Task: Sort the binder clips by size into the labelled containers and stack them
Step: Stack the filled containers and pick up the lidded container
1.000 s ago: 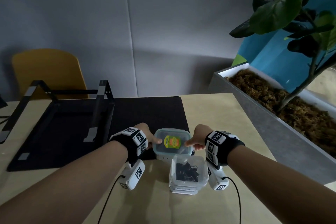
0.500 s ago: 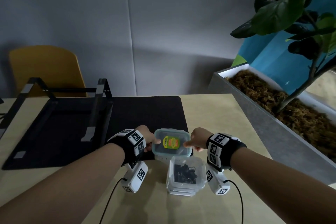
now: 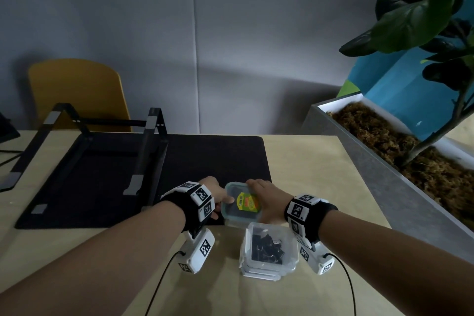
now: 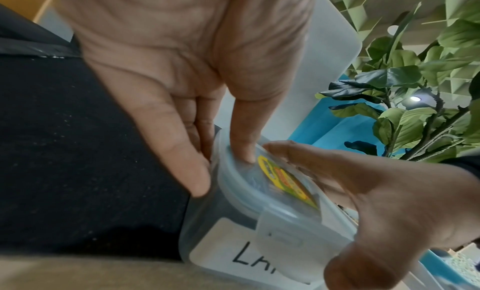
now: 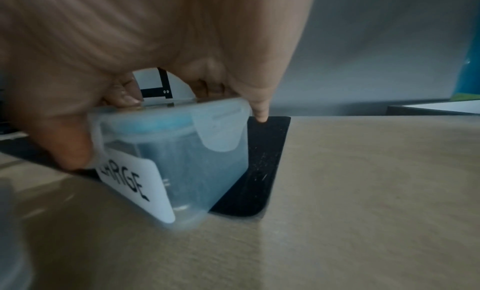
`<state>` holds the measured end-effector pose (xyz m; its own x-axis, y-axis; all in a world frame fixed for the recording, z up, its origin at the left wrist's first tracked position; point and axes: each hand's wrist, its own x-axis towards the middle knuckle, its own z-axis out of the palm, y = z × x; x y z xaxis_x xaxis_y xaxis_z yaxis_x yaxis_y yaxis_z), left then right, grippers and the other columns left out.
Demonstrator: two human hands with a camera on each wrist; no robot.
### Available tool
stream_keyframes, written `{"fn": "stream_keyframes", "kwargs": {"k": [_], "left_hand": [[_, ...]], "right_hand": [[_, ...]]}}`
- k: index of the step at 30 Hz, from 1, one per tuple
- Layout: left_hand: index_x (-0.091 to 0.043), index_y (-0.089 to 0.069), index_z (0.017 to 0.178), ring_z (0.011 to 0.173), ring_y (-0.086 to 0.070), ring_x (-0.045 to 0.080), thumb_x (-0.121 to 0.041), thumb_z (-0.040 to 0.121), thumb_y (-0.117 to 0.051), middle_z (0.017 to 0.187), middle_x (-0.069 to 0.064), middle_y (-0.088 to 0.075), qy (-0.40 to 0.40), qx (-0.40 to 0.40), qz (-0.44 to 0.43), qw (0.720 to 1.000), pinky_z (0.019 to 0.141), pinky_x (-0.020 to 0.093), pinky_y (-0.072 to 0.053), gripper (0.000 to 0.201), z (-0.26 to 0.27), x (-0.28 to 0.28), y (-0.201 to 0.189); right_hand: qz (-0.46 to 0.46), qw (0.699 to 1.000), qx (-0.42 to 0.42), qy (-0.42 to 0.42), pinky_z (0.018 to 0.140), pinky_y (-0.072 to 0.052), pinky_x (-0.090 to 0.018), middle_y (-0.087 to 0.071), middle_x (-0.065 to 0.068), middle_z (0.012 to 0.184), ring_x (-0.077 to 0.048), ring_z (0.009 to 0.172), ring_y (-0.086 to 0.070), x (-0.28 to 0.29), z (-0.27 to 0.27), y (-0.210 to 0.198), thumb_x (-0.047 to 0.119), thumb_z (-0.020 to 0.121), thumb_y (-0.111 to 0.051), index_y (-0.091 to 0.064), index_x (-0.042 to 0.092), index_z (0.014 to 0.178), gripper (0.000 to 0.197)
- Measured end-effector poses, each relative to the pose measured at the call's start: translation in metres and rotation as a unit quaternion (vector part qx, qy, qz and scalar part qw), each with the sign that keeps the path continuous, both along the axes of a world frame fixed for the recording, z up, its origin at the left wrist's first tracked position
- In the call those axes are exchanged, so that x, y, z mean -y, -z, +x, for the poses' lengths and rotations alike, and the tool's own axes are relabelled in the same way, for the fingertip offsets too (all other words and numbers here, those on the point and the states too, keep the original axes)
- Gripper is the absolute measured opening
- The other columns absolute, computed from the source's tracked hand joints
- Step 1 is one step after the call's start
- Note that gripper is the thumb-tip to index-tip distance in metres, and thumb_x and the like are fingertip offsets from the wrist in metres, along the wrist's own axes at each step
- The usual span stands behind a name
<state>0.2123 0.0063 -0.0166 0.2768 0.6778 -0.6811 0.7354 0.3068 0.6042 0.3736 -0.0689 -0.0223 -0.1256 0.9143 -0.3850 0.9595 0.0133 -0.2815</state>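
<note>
Both hands grip the LARGE container from opposite sides

Both hands on lidded container; clip-filled open container nearer

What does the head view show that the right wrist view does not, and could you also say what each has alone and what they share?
Only the head view shows the open container of binder clips nearest the person, the laptop stand and the planter. Only the right wrist view shows the LARGE label and a lid latch. Both show the right hand on the lidded container, which sits at the black mat's corner.
</note>
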Motion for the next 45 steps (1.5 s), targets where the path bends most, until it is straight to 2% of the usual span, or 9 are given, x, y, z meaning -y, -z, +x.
{"fn": "stream_keyframes", "kwargs": {"k": [6, 11, 17, 23, 26, 29, 38, 42, 45], "left_hand": [[-0.004, -0.060, 0.076, 0.070, -0.062, 0.023, -0.018, 0.080, -0.072, 0.071, 0.010, -0.060, 0.026, -0.023, 0.008, 0.999, 0.064, 0.038, -0.059, 0.019, 0.001, -0.002, 0.000], [-0.001, -0.064, 0.092, 0.083, -0.070, 0.030, -0.027, 0.078, -0.074, 0.086, 0.015, -0.069, 0.056, -0.052, 0.033, 0.997, 0.071, 0.046, -0.060, 0.032, -0.002, 0.001, -0.004], [-0.004, -0.066, 0.098, 0.092, -0.067, 0.027, -0.038, 0.077, -0.072, 0.098, 0.014, -0.070, 0.099, -0.088, 0.092, 0.987, 0.083, 0.042, -0.057, 0.041, -0.003, 0.002, 0.000], [-0.006, -0.056, 0.119, 0.105, -0.062, 0.026, -0.040, 0.078, -0.071, 0.116, 0.012, -0.063, 0.134, -0.098, 0.151, 0.974, 0.089, 0.036, -0.053, 0.055, -0.007, 0.004, -0.003], [-0.014, -0.029, 0.144, 0.133, -0.039, 0.026, -0.040, 0.068, -0.079, 0.146, 0.009, -0.035, 0.227, -0.055, 0.226, 0.946, 0.107, 0.035, -0.038, 0.095, -0.005, 0.009, -0.003], [-0.014, -0.006, 0.150, 0.146, -0.008, 0.023, -0.047, 0.065, -0.080, 0.159, 0.005, -0.007, 0.382, -0.082, 0.264, 0.882, 0.120, 0.039, -0.015, 0.118, 0.005, 0.010, -0.002], [-0.010, -0.023, 0.144, 0.116, -0.045, 0.023, -0.057, 0.061, -0.071, 0.130, 0.005, -0.042, 0.458, -0.138, 0.403, 0.780, 0.095, 0.037, -0.047, 0.107, 0.019, 0.014, 0.012], [-0.010, -0.018, 0.146, 0.123, -0.041, 0.023, -0.063, 0.063, -0.068, 0.136, 0.004, -0.038, 0.452, -0.127, 0.416, 0.779, 0.102, 0.037, -0.043, 0.111, 0.018, 0.015, 0.017], [-0.008, -0.010, 0.148, 0.136, -0.030, 0.024, -0.068, 0.066, -0.065, 0.147, 0.008, -0.029, 0.463, -0.130, 0.398, 0.782, 0.116, 0.041, -0.024, 0.116, 0.016, 0.017, 0.016]], "right_hand": [[0.040, 0.998, 0.041, -0.008, 0.111, -0.030, -0.037, -0.033, -0.009, 0.141, -0.028, 0.128, -0.034, 0.003, -0.006, 0.006, 0.038, 0.067, -0.077, -0.017, 0.010, 0.143, 0.101], [0.036, 0.997, 0.068, -0.009, 0.111, -0.030, -0.039, -0.032, -0.009, 0.142, -0.029, 0.129, -0.033, 0.004, -0.010, 0.003, 0.039, 0.069, -0.075, -0.014, 0.009, 0.144, 0.101], [-0.034, 0.997, 0.067, -0.005, 0.115, -0.023, -0.048, -0.025, -0.007, 0.151, -0.027, 0.140, -0.023, 0.000, -0.003, -0.014, 0.043, 0.068, -0.076, -0.006, 0.016, 0.149, 0.110], [-0.037, 0.998, 0.015, 0.044, 0.114, -0.031, -0.039, -0.029, -0.007, 0.153, -0.024, 0.140, -0.029, 0.006, 0.005, -0.029, 0.040, 0.065, -0.079, -0.011, 0.016, 0.149, 0.111], [-0.023, 0.998, 0.033, 0.047, 0.113, -0.030, -0.041, -0.028, -0.006, 0.153, -0.024, 0.140, -0.028, 0.012, 0.004, -0.026, 0.036, 0.066, -0.079, -0.012, 0.015, 0.149, 0.110], [-0.033, 0.998, 0.016, 0.059, 0.116, -0.026, -0.034, -0.024, -0.007, 0.155, -0.022, 0.141, -0.027, 0.013, 0.007, -0.021, 0.032, 0.068, -0.079, -0.010, 0.012, 0.150, 0.109], [-0.061, 0.996, -0.007, 0.064, 0.117, -0.019, -0.027, -0.004, -0.006, 0.160, -0.019, 0.146, -0.017, 0.014, 0.014, -0.012, 0.029, 0.073, -0.078, 0.003, 0.010, 0.150, 0.113], [-0.055, 0.997, -0.011, 0.061, 0.119, -0.016, -0.029, -0.004, -0.005, 0.160, -0.018, 0.146, -0.014, 0.014, 0.017, -0.010, 0.032, 0.072, -0.078, 0.001, 0.011, 0.150, 0.114], [-0.051, 0.996, -0.031, 0.060, 0.119, -0.018, -0.029, -0.007, -0.004, 0.160, -0.018, 0.146, -0.016, 0.015, 0.018, -0.008, 0.030, 0.071, -0.079, 0.000, 0.013, 0.150, 0.114]]}}
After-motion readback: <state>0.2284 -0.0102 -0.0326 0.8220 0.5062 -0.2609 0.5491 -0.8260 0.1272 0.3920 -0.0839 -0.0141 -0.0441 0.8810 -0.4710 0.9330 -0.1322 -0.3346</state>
